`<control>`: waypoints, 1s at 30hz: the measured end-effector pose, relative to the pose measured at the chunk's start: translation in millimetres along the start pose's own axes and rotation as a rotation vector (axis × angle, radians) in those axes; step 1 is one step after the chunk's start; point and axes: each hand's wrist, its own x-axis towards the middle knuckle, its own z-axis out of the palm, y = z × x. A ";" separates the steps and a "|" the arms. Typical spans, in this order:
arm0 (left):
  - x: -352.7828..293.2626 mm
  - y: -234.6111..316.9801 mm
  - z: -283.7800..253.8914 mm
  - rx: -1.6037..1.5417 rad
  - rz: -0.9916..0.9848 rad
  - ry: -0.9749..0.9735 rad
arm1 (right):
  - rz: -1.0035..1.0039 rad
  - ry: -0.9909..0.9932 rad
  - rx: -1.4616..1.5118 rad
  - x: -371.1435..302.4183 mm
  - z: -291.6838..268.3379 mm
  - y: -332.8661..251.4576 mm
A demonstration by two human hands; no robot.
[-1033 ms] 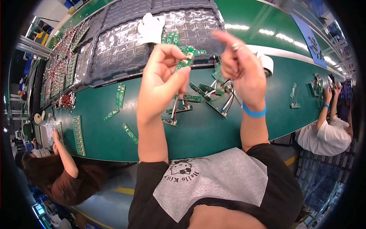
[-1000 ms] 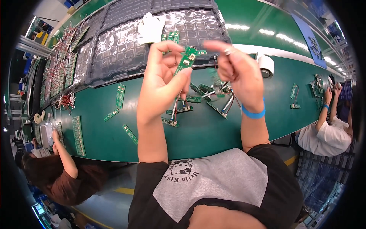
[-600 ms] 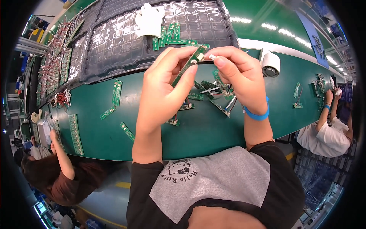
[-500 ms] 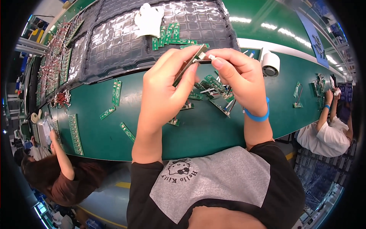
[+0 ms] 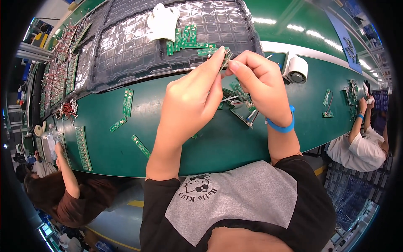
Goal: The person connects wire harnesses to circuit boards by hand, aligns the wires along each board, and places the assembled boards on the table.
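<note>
My left hand (image 5: 191,94) is closed round a narrow green circuit board (image 5: 226,59), held tilted above the table in front of the dark tray. My right hand (image 5: 260,82) pinches at the board's edge, thumb against forefinger. The white connector plug that showed in its fingertips earlier is hidden behind them now. Just below the right hand are another green board (image 5: 241,93) and several boards with white-ended wires (image 5: 244,117), partly covered by my hands.
A black plastic tray (image 5: 126,54) holds several boards (image 5: 182,38) and a white glove (image 5: 163,23). A small white fan (image 5: 297,70) stands at right. Loose boards (image 5: 128,102) lie at left, near wired bundles (image 5: 63,71). Co-workers sit left (image 5: 67,189) and right (image 5: 357,147).
My right hand has moved slightly left, bringing its fingertips against the board. My left hand has turned, with its fingers straighter along the board, and the white plug is no longer visible.
</note>
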 end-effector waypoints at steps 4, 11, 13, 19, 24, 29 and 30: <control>-0.3 -0.1 -1.8 0.084 0.074 -0.024 | 0.073 -0.117 0.065 3.3 -7.2 4.1; -1.9 -4.0 -1.7 -0.105 0.037 -0.077 | 0.067 -0.197 0.235 5.7 -9.7 10.5; -3.5 -6.4 -2.9 -0.125 0.027 -0.088 | 0.082 -0.197 0.198 4.6 -10.0 4.4; 0.7 -6.7 2.3 -0.183 -0.115 -0.079 | 0.045 -0.119 0.134 5.3 -5.1 9.6; -1.9 -14.1 3.2 -0.031 -0.045 -0.071 | 0.063 -0.081 0.037 3.2 -2.2 9.3; -2.1 -20.5 3.2 0.068 0.011 -0.074 | 0.075 -0.074 0.025 2.9 2.7 8.8; -1.8 -20.4 3.7 0.067 0.011 -0.075 | 0.075 -0.072 0.025 3.2 3.1 9.7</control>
